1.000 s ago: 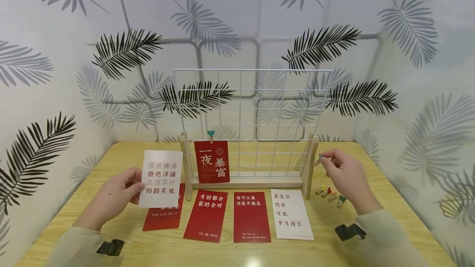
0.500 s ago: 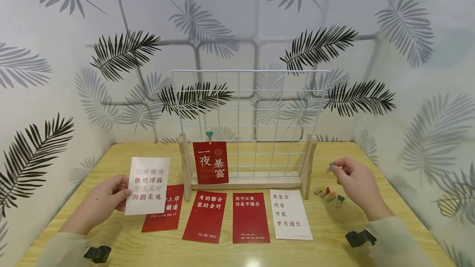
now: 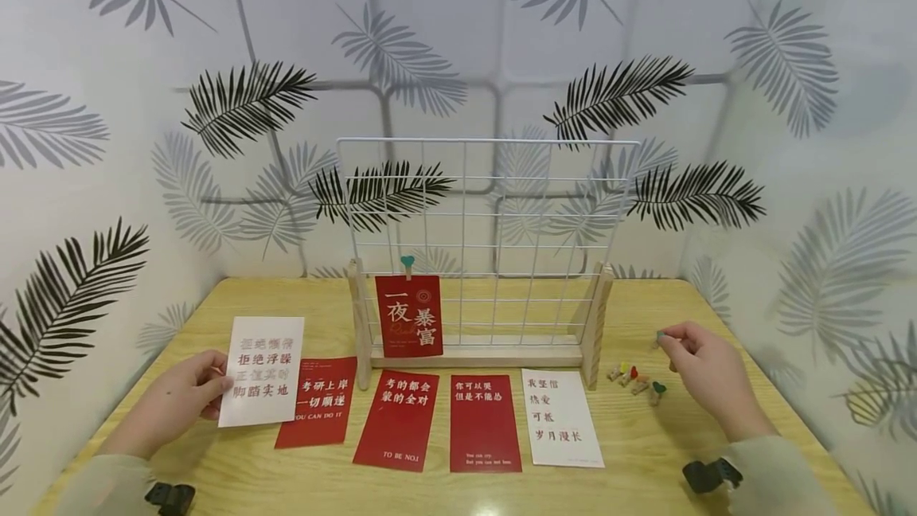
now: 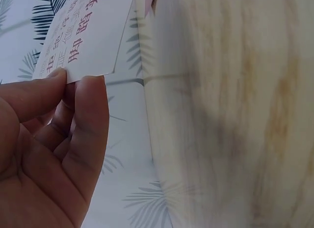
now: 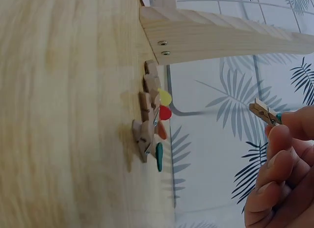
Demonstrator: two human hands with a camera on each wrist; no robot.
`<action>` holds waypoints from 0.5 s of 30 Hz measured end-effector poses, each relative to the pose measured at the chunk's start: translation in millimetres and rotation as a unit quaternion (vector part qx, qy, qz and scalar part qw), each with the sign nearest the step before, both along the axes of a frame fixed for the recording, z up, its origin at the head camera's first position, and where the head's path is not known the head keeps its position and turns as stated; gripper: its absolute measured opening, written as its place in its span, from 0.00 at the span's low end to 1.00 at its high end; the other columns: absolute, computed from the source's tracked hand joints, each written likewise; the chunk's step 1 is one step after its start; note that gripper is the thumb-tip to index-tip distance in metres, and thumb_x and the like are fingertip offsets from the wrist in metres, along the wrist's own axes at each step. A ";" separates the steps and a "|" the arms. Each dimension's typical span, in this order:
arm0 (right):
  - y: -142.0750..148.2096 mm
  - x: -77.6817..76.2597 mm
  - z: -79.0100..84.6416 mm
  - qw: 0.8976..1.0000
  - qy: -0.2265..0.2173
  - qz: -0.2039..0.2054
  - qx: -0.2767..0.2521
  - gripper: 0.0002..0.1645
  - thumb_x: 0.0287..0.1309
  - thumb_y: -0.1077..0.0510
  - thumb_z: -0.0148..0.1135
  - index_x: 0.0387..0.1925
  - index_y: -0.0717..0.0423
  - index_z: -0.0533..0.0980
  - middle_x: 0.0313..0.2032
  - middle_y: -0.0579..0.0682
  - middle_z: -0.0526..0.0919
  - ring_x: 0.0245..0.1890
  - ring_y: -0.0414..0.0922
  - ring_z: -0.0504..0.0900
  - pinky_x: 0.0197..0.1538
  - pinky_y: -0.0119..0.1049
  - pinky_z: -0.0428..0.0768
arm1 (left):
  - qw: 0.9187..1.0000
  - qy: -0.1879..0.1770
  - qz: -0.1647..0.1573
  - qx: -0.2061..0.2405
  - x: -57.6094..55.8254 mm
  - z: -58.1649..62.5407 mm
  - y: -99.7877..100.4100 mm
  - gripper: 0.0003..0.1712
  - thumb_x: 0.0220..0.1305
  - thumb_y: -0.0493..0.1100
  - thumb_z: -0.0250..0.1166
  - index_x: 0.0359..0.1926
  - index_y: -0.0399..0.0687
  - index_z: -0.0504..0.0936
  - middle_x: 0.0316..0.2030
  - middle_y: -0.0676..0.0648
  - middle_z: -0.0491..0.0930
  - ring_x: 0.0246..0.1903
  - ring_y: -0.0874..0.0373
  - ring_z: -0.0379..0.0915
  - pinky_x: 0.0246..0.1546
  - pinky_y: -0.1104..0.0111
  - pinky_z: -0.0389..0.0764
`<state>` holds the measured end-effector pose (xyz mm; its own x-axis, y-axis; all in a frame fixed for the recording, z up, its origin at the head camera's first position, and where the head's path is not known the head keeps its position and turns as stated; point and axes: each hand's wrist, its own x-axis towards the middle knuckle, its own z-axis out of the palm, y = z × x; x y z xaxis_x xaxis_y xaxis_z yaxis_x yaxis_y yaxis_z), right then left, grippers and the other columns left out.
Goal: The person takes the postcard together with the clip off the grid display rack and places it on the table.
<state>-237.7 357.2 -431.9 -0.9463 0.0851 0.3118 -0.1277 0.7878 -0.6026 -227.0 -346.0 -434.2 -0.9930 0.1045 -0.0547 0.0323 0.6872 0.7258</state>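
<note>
My left hand [image 3: 172, 398] pinches a white card [image 3: 265, 329] printed with Chinese characters, held upright above the table; the left wrist view shows thumb and fingers on the card's edge. Between thumb and finger, my right hand [image 3: 709, 377] holds a small wooden clothespin [image 5: 265, 112] with a teal end, up off the table. Several clothespins [image 3: 632, 374] with yellow, red, orange and green ends lie near that hand. A white wire grid stands in a wooden frame [image 3: 480, 361]. On its lower left hangs a red card [image 3: 394, 345], held by a clothespin [image 3: 407, 262] with a teal heart.
In front of the frame lie a red card [image 3: 315, 432], partly behind the held white card, two more red cards [image 3: 396, 428] and a white card [image 3: 566, 420]. The light wooden table [image 3: 430, 492] is bounded by leaf-patterned walls [image 3: 444, 6].
My left hand has moved left and down with the white card, showing more of the red card behind it. My right hand has moved right and down with the clothespin.
</note>
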 end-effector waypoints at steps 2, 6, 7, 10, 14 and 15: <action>2.9 0.3 -3.1 1.000 -0.005 0.001 0.000 0.25 0.75 0.40 0.51 0.53 0.56 0.78 0.27 0.52 0.81 0.21 0.46 0.72 0.22 0.38 0.68 | 1.000 -0.002 0.003 0.000 -0.8 -1.2 -2.8 0.08 0.77 0.36 0.54 0.51 0.34 0.72 0.37 0.43 0.80 0.33 0.52 0.78 0.31 0.63 0.83; 7.4 1.0 -8.5 1.000 -0.011 0.000 0.001 0.25 0.75 0.42 0.52 0.53 0.59 0.78 0.27 0.52 0.81 0.21 0.46 0.73 0.22 0.39 0.69 | 1.000 -0.007 0.004 0.002 -1.8 -3.4 -7.2 0.09 0.77 0.35 0.53 0.52 0.33 0.72 0.38 0.43 0.80 0.33 0.52 0.79 0.31 0.62 0.84; 8.4 1.1 -9.6 1.000 -0.013 -0.001 0.001 0.25 0.75 0.42 0.52 0.53 0.59 0.78 0.27 0.52 0.82 0.21 0.46 0.73 0.22 0.39 0.69 | 1.000 -0.008 0.006 0.001 -1.9 -3.6 -8.0 0.09 0.77 0.35 0.52 0.52 0.33 0.72 0.38 0.43 0.80 0.33 0.52 0.79 0.31 0.62 0.84; 11.2 1.3 -12.5 1.000 -0.024 -0.004 0.000 0.27 0.75 0.41 0.51 0.54 0.59 0.78 0.28 0.52 0.82 0.23 0.46 0.75 0.22 0.39 0.69 | 1.000 -0.009 0.009 -0.006 -2.4 -3.7 -10.1 0.09 0.77 0.35 0.52 0.52 0.33 0.71 0.38 0.42 0.79 0.32 0.52 0.78 0.31 0.61 0.84; 15.4 0.9 -15.0 0.999 -0.045 -0.007 0.000 0.30 0.75 0.38 0.49 0.55 0.59 0.77 0.29 0.51 0.82 0.23 0.46 0.74 0.23 0.39 0.70 | 1.000 -0.005 0.013 -0.015 -2.8 -3.1 -13.0 0.08 0.76 0.34 0.52 0.51 0.33 0.71 0.37 0.42 0.79 0.32 0.52 0.78 0.31 0.62 0.83; 16.6 0.6 -15.4 0.999 -0.051 -0.008 -0.002 0.30 0.75 0.38 0.49 0.56 0.60 0.77 0.29 0.52 0.82 0.23 0.46 0.74 0.23 0.40 0.70 | 1.000 -0.005 0.014 -0.017 -2.7 -2.7 -13.9 0.08 0.76 0.34 0.52 0.51 0.33 0.71 0.38 0.42 0.79 0.32 0.52 0.78 0.31 0.62 0.83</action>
